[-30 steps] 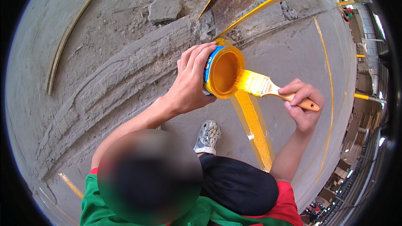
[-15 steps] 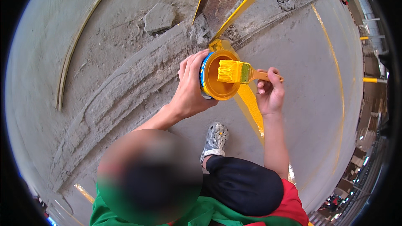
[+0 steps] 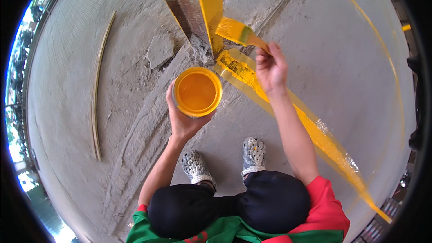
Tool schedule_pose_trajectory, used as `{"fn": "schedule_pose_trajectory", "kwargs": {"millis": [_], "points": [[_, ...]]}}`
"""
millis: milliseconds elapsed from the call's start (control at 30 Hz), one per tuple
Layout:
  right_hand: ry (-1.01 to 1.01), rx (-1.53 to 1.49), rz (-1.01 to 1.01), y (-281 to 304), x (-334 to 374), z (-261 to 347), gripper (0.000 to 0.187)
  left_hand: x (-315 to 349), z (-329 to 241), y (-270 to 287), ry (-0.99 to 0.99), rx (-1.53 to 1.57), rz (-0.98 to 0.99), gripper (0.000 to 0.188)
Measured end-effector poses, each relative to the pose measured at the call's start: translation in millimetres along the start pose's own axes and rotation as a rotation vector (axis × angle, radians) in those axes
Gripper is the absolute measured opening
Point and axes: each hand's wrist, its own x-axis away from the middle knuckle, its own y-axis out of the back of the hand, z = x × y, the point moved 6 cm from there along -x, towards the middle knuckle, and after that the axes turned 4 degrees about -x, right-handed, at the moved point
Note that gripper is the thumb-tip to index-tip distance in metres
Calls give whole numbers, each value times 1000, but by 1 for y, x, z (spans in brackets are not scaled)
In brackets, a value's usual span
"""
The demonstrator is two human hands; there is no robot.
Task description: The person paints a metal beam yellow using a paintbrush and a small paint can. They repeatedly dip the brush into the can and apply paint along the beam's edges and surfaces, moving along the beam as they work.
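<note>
My left hand (image 3: 185, 123) curls around the side of a paint can (image 3: 198, 114), its open mouth facing up at me and yellow paint (image 3: 197, 91) inside. My right hand (image 3: 272, 68) pinches the handle of a paintbrush (image 3: 246, 36) between thumb and fingers, its yellow-coated bristles pointing left at the foot of a metal post (image 3: 209, 4); I cannot tell whether they touch it. The post's near face is yellow, while the side to its left is brown and worn. The can sits to the left of the brush, well apart from it. Below the brush, a yellow stripe (image 3: 310, 123) runs from the post's foot across the grey floor (image 3: 342, 72) to the lower right, passing under my right forearm. Left of the post lie a flat chunk of stone (image 3: 160, 50) and, farther out, a long thin strip (image 3: 97, 92). My left shoe (image 3: 195, 165) and right shoe (image 3: 254, 154) are planted below the can.
</note>
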Motion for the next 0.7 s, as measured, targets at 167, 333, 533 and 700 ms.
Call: {"fn": "schedule_pose_trajectory", "kwargs": {"millis": [167, 333, 533, 700], "points": [[-34, -171, -99, 47, -21, -67, 6, 17, 9, 26, 92, -104, 2, 121], [-47, -55, -299, 105, -6, -91, 11, 16, 6, 43, 75, -261, -27, 120], [95, 398, -585, 124, 13, -69, 18, 17, 13, 43, 67, -217, -43, 120], [238, 611, -391, 29, 3, -58, 21, 19, 14, 42, 69, -234, -24, 118]]}}
